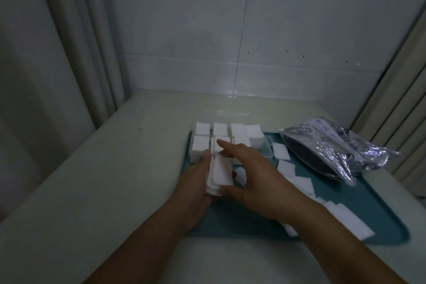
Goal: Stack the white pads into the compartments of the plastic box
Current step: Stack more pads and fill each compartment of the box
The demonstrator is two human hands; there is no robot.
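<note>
A clear plastic box [265, 150] with several compartments sits at the far left of a teal tray [345, 196]; white pads fill its compartments. My left hand [196, 182] grips a stack of white pads [220, 174] just in front of the box. My right hand [251, 173] reaches over that stack, thumb against its near edge and index finger stretched over a front compartment. Loose white pads [302, 183] lie scattered on the tray to the right, partly under my right forearm.
A crinkled silver and dark plastic bag [332, 147] lies across the tray's far right corner. The tray rests on a pale countertop [103, 180] backed by a tiled wall. A curtain hangs at the left, a ridged panel at the right.
</note>
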